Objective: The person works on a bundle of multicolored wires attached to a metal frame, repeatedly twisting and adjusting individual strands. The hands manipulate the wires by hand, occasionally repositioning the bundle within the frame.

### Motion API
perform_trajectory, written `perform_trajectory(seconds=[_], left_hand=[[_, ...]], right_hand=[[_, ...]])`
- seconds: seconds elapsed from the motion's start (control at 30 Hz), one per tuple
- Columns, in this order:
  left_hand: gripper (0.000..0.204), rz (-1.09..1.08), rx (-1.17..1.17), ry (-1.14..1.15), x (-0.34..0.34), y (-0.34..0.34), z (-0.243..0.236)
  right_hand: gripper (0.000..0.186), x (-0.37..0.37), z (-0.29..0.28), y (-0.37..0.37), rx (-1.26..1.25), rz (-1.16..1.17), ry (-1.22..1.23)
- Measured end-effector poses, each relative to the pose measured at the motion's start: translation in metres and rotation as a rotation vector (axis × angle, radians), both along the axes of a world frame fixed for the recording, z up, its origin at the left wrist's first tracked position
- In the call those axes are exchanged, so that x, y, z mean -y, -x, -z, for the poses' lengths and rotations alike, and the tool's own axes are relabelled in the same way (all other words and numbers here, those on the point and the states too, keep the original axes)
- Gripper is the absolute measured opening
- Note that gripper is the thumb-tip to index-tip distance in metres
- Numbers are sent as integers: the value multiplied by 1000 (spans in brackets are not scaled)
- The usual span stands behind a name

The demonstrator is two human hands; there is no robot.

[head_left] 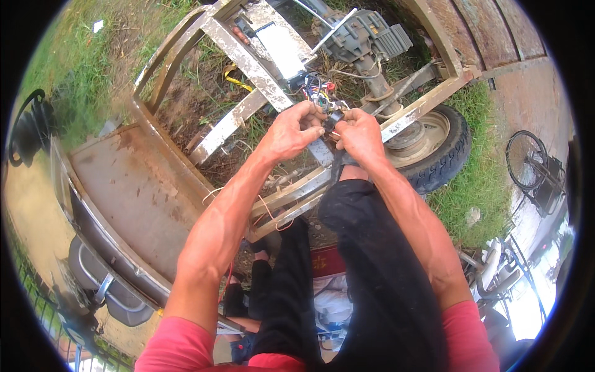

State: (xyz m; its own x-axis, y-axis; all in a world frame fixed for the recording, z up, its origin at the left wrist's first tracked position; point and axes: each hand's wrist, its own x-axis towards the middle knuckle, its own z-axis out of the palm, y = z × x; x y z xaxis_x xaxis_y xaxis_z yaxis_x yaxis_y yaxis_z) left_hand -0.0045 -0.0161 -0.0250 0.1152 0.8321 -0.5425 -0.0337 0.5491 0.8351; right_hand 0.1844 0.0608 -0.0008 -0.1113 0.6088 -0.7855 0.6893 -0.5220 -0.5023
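In front of me, over a rusty, paint-worn metal frame [248, 62], both hands work close together at a bundle of coloured wires [320, 90]. My left hand [291, 133] is closed, thumb and forefinger pinching beside the wires; what lies between the fingertips is too small to make out. My right hand [361, 136] is closed on a small black piece [334, 119], whose exact kind its fingers partly hide. The wires run from a silver finned box [279, 49] mounted on the frame, just beyond my hands.
A grey gear housing and motor [365, 37] lie beyond the frame. A black-tyred wheel [443, 149] stands at right. A rusty metal panel [133, 186] is at left. A bicycle [530, 161] is at far right. Another person's feet [235, 297] show near my legs.
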Motion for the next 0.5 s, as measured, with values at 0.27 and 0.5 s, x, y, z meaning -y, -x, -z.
perform_trajectory(seconds=[0.27, 0.5], left_hand=[[16, 51, -262, -302, 3, -5, -2], [12, 59, -345, -401, 4, -8, -1]], right_hand=[[46, 22, 6, -13, -145, 83, -212], [45, 31, 1, -16, -66, -360, -542]])
